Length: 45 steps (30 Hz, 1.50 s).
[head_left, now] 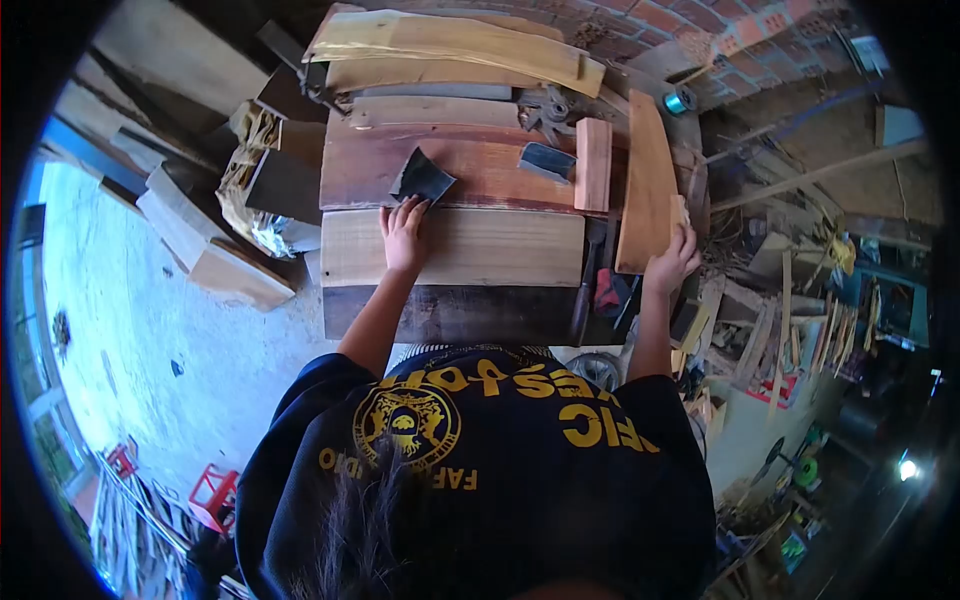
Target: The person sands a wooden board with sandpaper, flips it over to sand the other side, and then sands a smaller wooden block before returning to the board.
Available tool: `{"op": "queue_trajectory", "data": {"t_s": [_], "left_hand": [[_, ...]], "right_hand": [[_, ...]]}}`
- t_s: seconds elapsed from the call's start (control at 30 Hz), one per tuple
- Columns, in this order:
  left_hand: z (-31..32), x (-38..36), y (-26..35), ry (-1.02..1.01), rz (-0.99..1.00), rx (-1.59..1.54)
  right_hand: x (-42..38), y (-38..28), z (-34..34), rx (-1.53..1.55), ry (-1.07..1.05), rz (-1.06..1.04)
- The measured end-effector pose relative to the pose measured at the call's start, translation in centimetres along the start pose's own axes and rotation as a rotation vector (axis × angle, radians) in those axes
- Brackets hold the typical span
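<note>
Black shirt (480, 470), yellow print, partly legible "FIC". Left hand (404, 235) flat, grip open, fingertips on dark sandpaper (421, 178) on counter (450, 250). Right hand (674, 262) grip closed on plank (645, 185) at the counter's right edge.

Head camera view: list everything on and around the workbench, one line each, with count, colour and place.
dark sandpaper sheet: one, dark grey, on the reddish board at the left hand's fingertips
second sandpaper piece: one, grey, on the reddish board to the right
reddish board: one, red-brown, mid bench
pale board: one, light tan, under the left hand
small block: one, orange-brown, upright beside the grey piece
narrow plank: one, orange-brown, at the bench's right edge
stacked planks: several, yellowish, at the far side
brick wall: red, behind the bench
left hand: flat on the pale board, fingers reaching the sandpaper
right hand: gripping the narrow plank's near end
</note>
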State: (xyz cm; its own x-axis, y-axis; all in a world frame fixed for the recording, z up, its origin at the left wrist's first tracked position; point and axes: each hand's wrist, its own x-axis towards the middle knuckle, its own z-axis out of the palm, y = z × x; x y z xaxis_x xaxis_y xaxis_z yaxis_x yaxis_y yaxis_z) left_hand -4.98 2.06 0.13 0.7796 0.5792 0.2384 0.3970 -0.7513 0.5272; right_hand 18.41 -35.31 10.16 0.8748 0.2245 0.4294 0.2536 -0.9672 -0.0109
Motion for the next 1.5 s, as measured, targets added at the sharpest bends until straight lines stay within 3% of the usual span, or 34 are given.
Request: {"op": "queue_trajectory", "data": {"t_s": [0.03, 0.1, 0.23, 0.3, 0.37, 0.4, 0.43, 0.5, 0.53, 0.6, 0.63, 0.7, 0.73, 0.77, 0.8, 0.83, 0.9, 0.97, 1.03, 1.1, 1.13, 1.17, 1.23, 1.27, 1.3, 1.4, 1.5], "left_hand": [[-0.2, -0.1, 0.2, -0.005, 0.009, -0.034], [-0.6, -0.5, 0.9, 0.045, -0.015, -0.05], [-3.1, -2.1, 3.1, -0.06, -0.032, -0.137], [-4.7, -3.3, 4.4, -0.095, 0.041, -0.316], [-7.3, -4.3, 7.0, -0.31, -0.097, -0.57], [-8.4, -4.3, 7.3, -0.442, -0.06, -0.644], [-8.9, -4.2, 7.5, -0.415, 0.037, -0.746], [-8.4, -5.1, 6.7, -0.624, -0.294, -1.141], [-8.8, -5.2, 6.2, -0.62, -0.307, -1.142], [-9.9, -4.7, 5.2, -0.586, -0.54, -1.132], [-10.7, -4.4, 4.8, -0.531, -0.477, -1.057], [-9.9, -5.0, 2.7, -0.384, -0.265, -1.034], [-9.9, -5.0, 2.1, -0.384, -0.271, -1.039], [-10.1, -5.0, 1.6, -0.318, -0.13, -0.961], [-10.5, -4.9, 1.4, -0.253, 0.011, -0.879], [-10.9, -4.8, 1.3, -0.257, 0.01, -0.886], [-11.9, -4.4, 1.1, -0.237, 0.046, -0.548], [-12.2, -4.4, -0.5, -0.2, -0.05, -0.248], [-11.7, -5.7, -4.6, -0.146, -0.331, -0.027], [-10.0, -8.3, -10.1, 0.068, -0.538, 0.073], [-9.2, -9.6, -12.0, 0.002, -0.659, 0.142], [-8.9, -10.7, -13.0, -0.026, -0.608, 0.1], [-10.5, -9.1, -10.3, -0.169, -0.832, -0.131], [-10.0, -9.1, -10.3, -0.189, -0.826, -0.129], [-9.7, -9.2, -10.4, -0.137, -0.794, -0.038], [-9.5, -10.0, -10.8, -0.094, -0.788, 0.072], [-9.2, -10.0, -11.3, -0.104, -0.823, 0.099]], "right_hand": [[-0.4, -0.2, 0.3, 0.005, -0.003, -0.017], [-1.6, -0.9, 0.9, -0.065, -0.157, -0.269], [-3.9, -2.2, 2.1, 0.014, -0.255, -0.157], [-4.3, -6.4, 0.8, 0.113, -0.153, -0.154], [-4.0, -14.3, -5.2, 0.996, -0.238, -0.187], [-5.7, -15.3, -4.1, 1.077, -0.47, -0.308], [-6.9, -16.7, -3.7, 1.147, -0.704, -0.428], [-6.6, -19.1, -3.6, 0.863, -1.552, -0.507], [-8.5, -19.5, -3.0, 0.862, -1.565, -0.511], [-12.6, -20.0, -1.6, 1.514, -1.674, 0.134], [-13.3, -20.9, -2.4, 1.507, -1.687, 0.133], [-13.8, -22.4, -4.2, 1.421, -1.288, -0.33], [-12.9, -23.4, -5.8, 1.2, -1.111, -0.637], [-12.3, -24.8, -7.6, 1.195, -1.116, -0.634], [-11.9, -26.2, -9.2, 0.897, -0.931, -0.779], [-11.7, -26.9, -9.9, 0.596, -0.736, -0.898], [-13.4, -25.9, -6.6, 0.523, -0.649, -0.954], [-13.9, -23.3, -3.5, 0.744, -0.636, -0.808], [-13.3, -19.2, -0.6, 0.623, -0.618, -0.601], [-12.2, -14.6, 3.2, 0.418, -0.516, -0.547], [-11.6, -13.7, 3.3, 0.36, -0.523, -0.515], [-11.5, -14.0, 3.2, 0.342, -0.532, -0.498], [-11.8, -17.8, 3.2, 0.472, -0.77, -0.636], [-12.4, -21.9, 2.5, 0.362, -0.709, -0.736], [-11.5, -26.8, 1.2, 0.442, -0.828, -0.858], [-16.1, -38.4, 1.8, 0.684, -0.688, -1.027], [-16.3, -38.2, 1.8, 0.692, -0.649, -1.144]]}}
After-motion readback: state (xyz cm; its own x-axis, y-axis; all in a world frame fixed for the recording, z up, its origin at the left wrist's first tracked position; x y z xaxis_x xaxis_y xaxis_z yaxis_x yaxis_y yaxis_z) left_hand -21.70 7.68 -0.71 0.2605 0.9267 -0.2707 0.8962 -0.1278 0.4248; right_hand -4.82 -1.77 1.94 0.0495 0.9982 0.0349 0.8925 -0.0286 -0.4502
